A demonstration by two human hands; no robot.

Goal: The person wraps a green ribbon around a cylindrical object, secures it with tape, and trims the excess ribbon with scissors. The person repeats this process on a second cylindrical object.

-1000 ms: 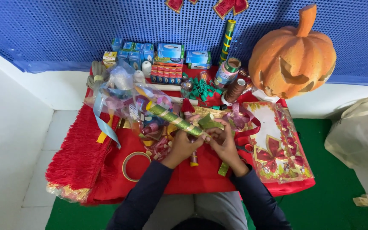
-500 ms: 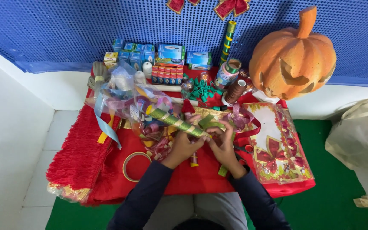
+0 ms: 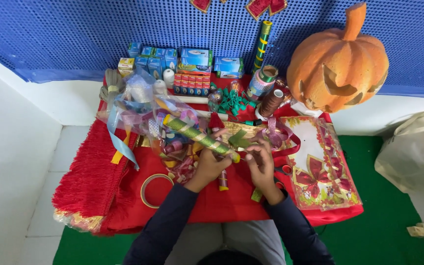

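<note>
Both hands grip glittery green-gold ribbon roll

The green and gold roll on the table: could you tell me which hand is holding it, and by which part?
The left hand grips the green and gold roll at its near end; the right hand pinches green ribbon beside it.

Person wore a dark navy long-sleeved top, sleeves reaching down to the wrists, and light grey trousers. Left hand and right hand were bare, no gloves or rings I could spot.

Red bows cut off by top edge.
</note>
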